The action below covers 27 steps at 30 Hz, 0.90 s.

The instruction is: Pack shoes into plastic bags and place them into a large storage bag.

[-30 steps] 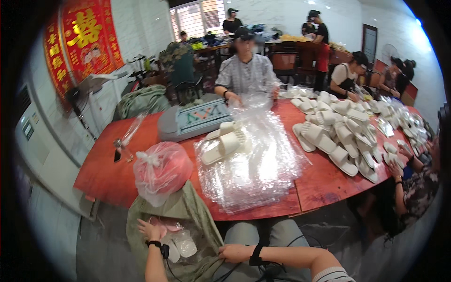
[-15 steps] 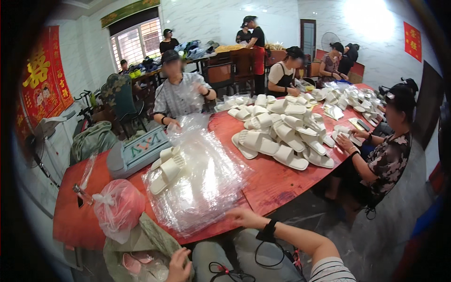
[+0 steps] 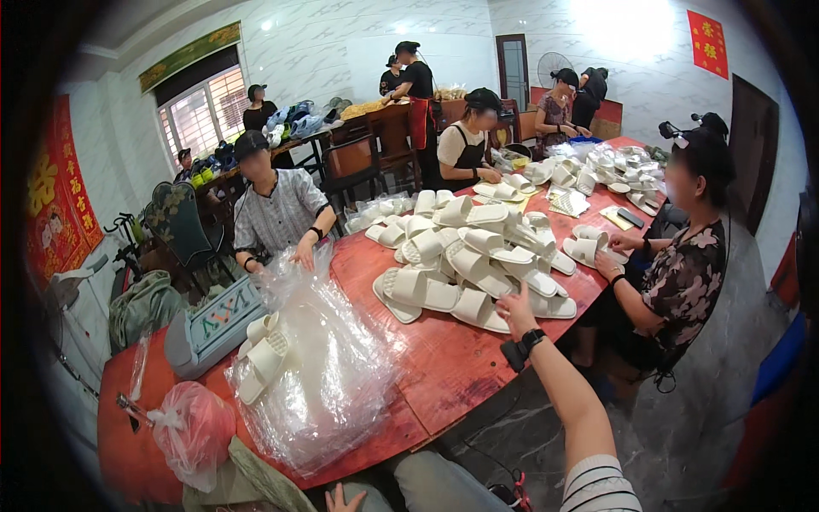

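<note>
My right hand [image 3: 517,314] is stretched far out over the red table [image 3: 461,388], at the near edge of a heap of cream slippers [image 3: 456,256]. Its fingers are extended beside the nearest slipper [image 3: 479,309]; whether they touch it is hard to see. Low at the bottom edge, my left hand [image 3: 345,498] rests by my lap with its fingers spread and nothing in them. In front of me lies a stack of clear plastic bags [image 3: 320,401]. On its left part sits a pair of cream slippers [image 3: 264,358].
A pink knotted bag [image 3: 194,439] and a grey-blue plastic platform [image 3: 200,341] stand on the left. Across the table a person [image 3: 277,209] has both hands at the bags' far end. Another person [image 3: 674,264] at the right handles slippers. A green sack [image 3: 256,482] hangs by my left.
My right arm has reached forward and right, from the table's front edge to the slipper heap. The person across has lowered a raised hand onto the plastic bags. The view has swung right.
</note>
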Each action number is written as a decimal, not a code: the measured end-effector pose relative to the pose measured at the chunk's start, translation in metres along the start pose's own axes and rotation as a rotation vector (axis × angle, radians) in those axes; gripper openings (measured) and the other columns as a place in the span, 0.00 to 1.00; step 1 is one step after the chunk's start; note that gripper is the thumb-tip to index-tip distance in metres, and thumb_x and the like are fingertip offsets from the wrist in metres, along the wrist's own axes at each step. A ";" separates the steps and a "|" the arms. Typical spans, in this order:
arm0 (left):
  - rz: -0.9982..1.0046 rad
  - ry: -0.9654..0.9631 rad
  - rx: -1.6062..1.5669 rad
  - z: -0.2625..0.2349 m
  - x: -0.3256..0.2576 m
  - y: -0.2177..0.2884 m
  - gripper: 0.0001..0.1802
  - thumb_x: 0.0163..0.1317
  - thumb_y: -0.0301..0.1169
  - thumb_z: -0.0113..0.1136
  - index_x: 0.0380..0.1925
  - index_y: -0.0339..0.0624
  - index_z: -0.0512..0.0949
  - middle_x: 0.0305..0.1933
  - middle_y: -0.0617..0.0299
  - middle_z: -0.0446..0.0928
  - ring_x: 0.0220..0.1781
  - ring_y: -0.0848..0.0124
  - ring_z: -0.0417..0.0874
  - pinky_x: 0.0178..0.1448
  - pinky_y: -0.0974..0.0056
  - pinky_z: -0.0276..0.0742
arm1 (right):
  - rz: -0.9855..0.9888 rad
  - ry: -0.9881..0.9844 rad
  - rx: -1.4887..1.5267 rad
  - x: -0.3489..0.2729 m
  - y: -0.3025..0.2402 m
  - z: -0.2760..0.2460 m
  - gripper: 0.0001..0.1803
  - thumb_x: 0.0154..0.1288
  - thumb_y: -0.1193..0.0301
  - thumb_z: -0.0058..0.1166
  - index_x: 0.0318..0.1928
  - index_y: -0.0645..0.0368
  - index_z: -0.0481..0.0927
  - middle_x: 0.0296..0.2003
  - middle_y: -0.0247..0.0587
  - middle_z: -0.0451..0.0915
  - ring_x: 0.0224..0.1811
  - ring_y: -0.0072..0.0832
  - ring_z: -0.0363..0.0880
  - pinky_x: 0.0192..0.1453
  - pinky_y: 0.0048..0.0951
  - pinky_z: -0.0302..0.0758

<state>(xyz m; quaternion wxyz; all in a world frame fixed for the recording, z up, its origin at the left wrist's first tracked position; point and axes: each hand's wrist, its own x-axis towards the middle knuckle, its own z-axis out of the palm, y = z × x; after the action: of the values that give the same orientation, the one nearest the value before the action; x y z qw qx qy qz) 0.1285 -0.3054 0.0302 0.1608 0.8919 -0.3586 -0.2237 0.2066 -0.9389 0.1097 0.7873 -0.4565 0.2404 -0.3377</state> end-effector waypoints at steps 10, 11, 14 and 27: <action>-0.192 -0.046 -0.086 0.007 -0.002 -0.009 0.45 0.49 0.39 0.68 0.70 0.60 0.63 0.78 0.36 0.31 0.77 0.31 0.31 0.77 0.40 0.44 | -0.130 0.027 0.062 0.094 -0.016 0.018 0.44 0.69 0.74 0.52 0.76 0.33 0.44 0.42 0.35 0.72 0.34 0.26 0.71 0.37 0.31 0.72; -0.170 -0.039 -0.067 0.012 0.000 -0.017 0.44 0.49 0.40 0.68 0.69 0.60 0.64 0.78 0.36 0.32 0.77 0.31 0.31 0.77 0.41 0.44 | -0.117 0.018 0.091 0.105 -0.013 0.012 0.41 0.70 0.73 0.51 0.76 0.39 0.46 0.42 0.35 0.73 0.33 0.26 0.71 0.37 0.30 0.72; -0.142 -0.073 -0.043 0.002 0.013 -0.006 0.43 0.49 0.40 0.68 0.69 0.61 0.65 0.78 0.36 0.32 0.76 0.30 0.32 0.77 0.40 0.44 | -0.124 0.045 0.161 0.129 0.001 -0.017 0.30 0.73 0.70 0.48 0.73 0.58 0.57 0.45 0.37 0.74 0.36 0.26 0.72 0.39 0.29 0.74; -0.077 -0.035 -0.078 0.004 0.003 -0.003 0.42 0.51 0.40 0.67 0.69 0.60 0.66 0.78 0.33 0.34 0.78 0.36 0.31 0.79 0.43 0.35 | -0.149 0.088 0.408 0.030 0.004 -0.044 0.19 0.65 0.82 0.52 0.57 0.69 0.75 0.42 0.42 0.81 0.35 0.28 0.80 0.43 0.23 0.80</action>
<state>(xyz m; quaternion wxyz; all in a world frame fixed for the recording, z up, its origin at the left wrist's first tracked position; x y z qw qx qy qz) 0.1303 -0.3062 0.0249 0.1806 0.8939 -0.3179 -0.2593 0.1970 -0.9842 0.0834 0.8250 -0.2892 0.1667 -0.4561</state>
